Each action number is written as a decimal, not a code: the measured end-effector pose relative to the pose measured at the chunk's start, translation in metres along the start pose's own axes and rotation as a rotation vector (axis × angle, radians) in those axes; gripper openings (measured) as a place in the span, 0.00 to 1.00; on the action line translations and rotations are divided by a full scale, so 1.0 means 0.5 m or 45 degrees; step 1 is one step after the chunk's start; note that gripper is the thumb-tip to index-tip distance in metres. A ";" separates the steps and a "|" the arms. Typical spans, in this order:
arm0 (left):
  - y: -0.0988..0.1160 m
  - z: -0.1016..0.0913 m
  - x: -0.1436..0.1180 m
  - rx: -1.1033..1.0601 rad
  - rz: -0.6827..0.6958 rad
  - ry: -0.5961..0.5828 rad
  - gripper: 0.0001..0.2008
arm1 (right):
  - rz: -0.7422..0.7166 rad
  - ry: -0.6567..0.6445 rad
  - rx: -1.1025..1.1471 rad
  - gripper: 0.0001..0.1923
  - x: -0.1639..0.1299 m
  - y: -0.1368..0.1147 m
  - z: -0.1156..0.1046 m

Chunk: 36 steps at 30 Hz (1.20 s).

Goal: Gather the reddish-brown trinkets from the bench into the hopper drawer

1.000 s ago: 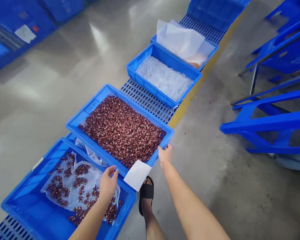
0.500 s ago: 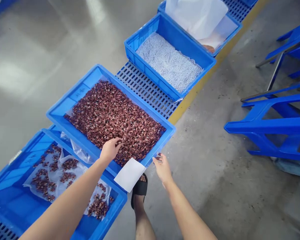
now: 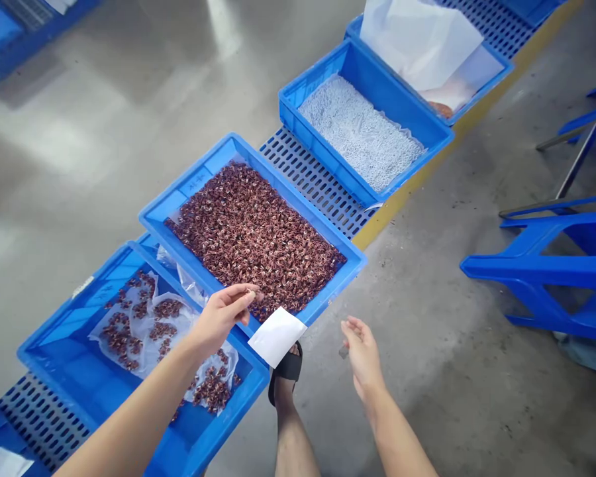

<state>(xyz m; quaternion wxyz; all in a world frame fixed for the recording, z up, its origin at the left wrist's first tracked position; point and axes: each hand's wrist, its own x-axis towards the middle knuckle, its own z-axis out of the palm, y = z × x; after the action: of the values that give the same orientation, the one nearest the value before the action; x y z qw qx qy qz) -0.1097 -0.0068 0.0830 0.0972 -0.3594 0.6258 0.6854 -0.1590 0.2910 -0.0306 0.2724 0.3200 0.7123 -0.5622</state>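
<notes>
Where half a second ago the left hand (image 3: 222, 313) dug among the brown parts (image 3: 253, 228), now lifted clear above the near rim of the middle blue tray (image 3: 336, 283), fingertips pinched narrow on what looks like one or a few small parts, though too small to tell surely. Beyond the pinch, the full tray of parts; below and behind it, the nearer blue tray (image 3: 44, 344) with scattered parts on clear plastic (image 3: 144, 331). Just right of the pinch, a white slip (image 3: 277, 335) hanging off the rim. Further right, the right hand (image 3: 361, 350), drawn back from the tray corner, loosely open, palm up, empty, ready to receive the pick.
</notes>
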 end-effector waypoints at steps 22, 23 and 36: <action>0.214 0.091 -0.230 -0.615 0.134 -0.428 0.19 | 0.050 -0.486 0.581 0.24 -0.294 -0.207 0.027; 0.217 0.091 -0.231 -0.617 0.135 -0.442 0.19 | 0.053 -0.488 0.581 0.24 -0.292 -0.204 0.025; 0.243 0.110 -0.222 -0.635 0.131 -0.631 0.15 | 0.088 -0.457 0.583 0.25 -0.270 -0.205 0.011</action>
<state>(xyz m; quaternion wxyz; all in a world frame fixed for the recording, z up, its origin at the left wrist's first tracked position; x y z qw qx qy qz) -0.1204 0.0553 0.2445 0.1206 -0.1630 0.4140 0.8874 -0.1495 0.2489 0.1333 0.3338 0.2928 0.4961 -0.7462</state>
